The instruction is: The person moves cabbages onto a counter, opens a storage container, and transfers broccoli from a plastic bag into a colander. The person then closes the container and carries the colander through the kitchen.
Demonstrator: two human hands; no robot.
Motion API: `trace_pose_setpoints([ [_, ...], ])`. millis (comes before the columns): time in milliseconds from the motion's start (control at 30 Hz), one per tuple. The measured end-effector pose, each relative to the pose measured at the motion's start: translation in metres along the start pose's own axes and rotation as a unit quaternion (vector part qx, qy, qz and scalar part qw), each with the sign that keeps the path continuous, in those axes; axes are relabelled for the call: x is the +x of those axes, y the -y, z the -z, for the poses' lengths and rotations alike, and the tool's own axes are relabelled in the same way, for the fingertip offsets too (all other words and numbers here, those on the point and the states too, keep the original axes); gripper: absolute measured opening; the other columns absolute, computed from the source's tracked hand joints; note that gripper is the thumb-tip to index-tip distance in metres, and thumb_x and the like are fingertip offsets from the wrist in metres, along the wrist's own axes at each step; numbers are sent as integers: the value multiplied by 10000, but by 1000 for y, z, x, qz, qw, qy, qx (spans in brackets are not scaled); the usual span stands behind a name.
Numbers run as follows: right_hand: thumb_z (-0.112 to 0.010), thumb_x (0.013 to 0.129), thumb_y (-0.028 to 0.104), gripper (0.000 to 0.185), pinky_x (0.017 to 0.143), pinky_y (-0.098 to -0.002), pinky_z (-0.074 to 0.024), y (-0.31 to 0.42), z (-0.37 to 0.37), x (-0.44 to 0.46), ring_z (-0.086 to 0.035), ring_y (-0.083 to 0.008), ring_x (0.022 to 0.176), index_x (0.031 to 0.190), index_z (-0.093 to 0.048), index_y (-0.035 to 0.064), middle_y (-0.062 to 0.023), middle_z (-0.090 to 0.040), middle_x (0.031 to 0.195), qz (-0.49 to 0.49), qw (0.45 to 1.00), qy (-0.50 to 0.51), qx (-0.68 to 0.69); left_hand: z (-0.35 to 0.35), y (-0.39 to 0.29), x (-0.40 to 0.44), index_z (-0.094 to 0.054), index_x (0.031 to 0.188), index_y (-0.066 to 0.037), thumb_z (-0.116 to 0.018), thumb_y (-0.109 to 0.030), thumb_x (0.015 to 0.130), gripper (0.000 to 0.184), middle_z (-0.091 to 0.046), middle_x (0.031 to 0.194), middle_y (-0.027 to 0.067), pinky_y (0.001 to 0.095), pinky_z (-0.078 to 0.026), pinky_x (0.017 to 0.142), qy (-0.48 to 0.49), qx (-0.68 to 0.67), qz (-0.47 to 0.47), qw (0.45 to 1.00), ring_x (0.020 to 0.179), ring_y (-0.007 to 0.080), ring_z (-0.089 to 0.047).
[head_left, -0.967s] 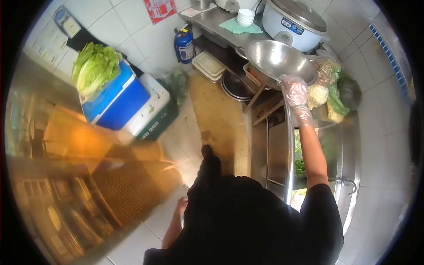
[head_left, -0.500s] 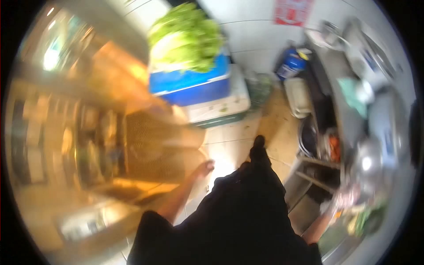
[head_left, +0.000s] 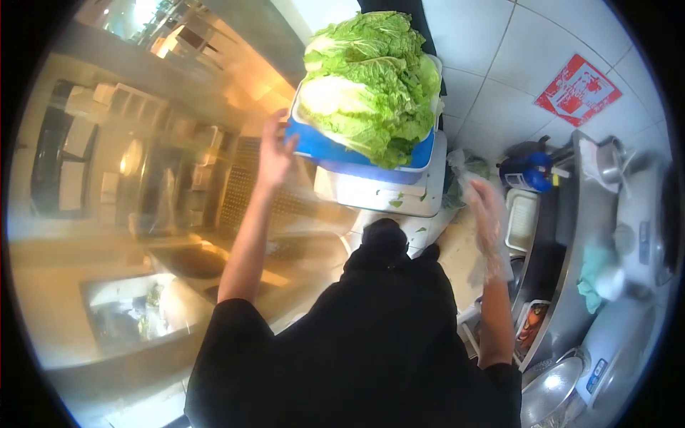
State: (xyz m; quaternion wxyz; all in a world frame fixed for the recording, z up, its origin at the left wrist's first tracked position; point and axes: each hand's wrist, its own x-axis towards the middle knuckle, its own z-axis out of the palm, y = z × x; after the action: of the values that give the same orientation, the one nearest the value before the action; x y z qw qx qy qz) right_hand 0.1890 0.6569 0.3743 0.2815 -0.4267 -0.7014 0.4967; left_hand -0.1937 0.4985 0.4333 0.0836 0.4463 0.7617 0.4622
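Leafy cabbage (head_left: 371,89) lies on the blue cooler (head_left: 320,148), forward of and between both grips. Left grip (head_left: 275,153): bare, fingers spread apart, located just beside the cooler's near left corner; contact cannot be determined. Right grip (head_left: 487,214): plastic-gloved, fingers extended, unclamped, well apart from the cabbage. Leaves reach the cooler's near rim. The white lid (head_left: 349,189) below projects toward the person. Bare floor (head_left: 458,260) separates the lid from the bench (head_left: 589,210) at right.

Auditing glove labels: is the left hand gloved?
No, the left hand is bare; only the right hand wears a clear plastic glove.
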Motion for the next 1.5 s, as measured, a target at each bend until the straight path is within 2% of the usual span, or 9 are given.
trace_pose_setpoints([
  [267,-510,869,363,404,814,-380,-428,31,-88,164,-571,-326,902,1004,-595,-8,-210,-607,943,-47,992,-113,-1,-17,165,166,-513,1183,-32,-423,-316,923,395,-601,997,98,324,-486,745,94,-178,292,935,901,176,-598],
  [567,-489,825,81,117,735,-371,-456,-20,-127,208,-566,-278,793,827,-564,-8,-178,-585,845,-81,968,-157,-177,-75,239,185,-554,1006,2,-474,-152,894,207,-598,969,114,323,-524,659,217,-401,238,858,808,196,-606],
  [600,-511,824,89,115,745,-355,-454,-11,-123,192,-549,-246,812,834,-574,-8,-157,-578,869,-150,975,-144,-73,-74,159,169,-555,1043,15,-462,-121,892,223,-600,984,121,315,-529,681,217,-322,179,904,831,196,-609],
  [667,-535,810,91,131,759,-352,-454,17,-105,163,-550,-248,839,885,-584,-5,-158,-579,904,-138,974,-178,-30,-71,185,161,-543,1095,43,-459,-74,876,262,-597,1031,142,317,-526,729,209,-398,325,832,872,207,-607],
  [800,-594,767,91,268,822,-345,-445,-3,-63,99,-543,-257,932,1019,-603,0,-159,-574,1011,-77,969,-234,29,-114,194,146,-474,1218,8,-377,-234,931,388,-578,1115,170,393,-516,802,321,-377,227,839,960,284,-596],
  [900,-613,726,40,297,846,-346,-443,-29,-25,37,-545,-265,943,1021,-609,10,-148,-580,1016,-80,950,-302,5,-153,72,113,-513,1168,32,-414,4,891,296,-605,1071,165,340,-530,738,360,-348,197,843,850,252,-634],
  [1167,-640,647,-104,258,750,-321,-500,-32,141,-59,-577,-189,847,879,-640,11,-72,-606,954,-177,802,-512,251,-348,-63,82,-584,1018,43,-515,-90,849,225,-615,936,68,251,-438,667,441,-269,72,853,769,114,-549],
  [1267,-617,716,-85,228,647,-257,-476,-79,199,-86,-575,-143,825,912,-620,32,-40,-614,919,-177,816,-549,45,-418,-139,83,-605,897,11,-522,-135,843,177,-574,770,-2,243,-376,577,505,-173,23,845,661,76,-465],
  [1500,-518,800,-33,305,783,-267,-432,-155,295,-95,-528,-132,900,1099,-570,-3,-41,-591,1009,-73,728,-613,300,-626,-224,90,-597,866,20,-504,-135,827,184,-578,731,53,294,-403,639,539,-207,-81,813,688,142,-507],
])
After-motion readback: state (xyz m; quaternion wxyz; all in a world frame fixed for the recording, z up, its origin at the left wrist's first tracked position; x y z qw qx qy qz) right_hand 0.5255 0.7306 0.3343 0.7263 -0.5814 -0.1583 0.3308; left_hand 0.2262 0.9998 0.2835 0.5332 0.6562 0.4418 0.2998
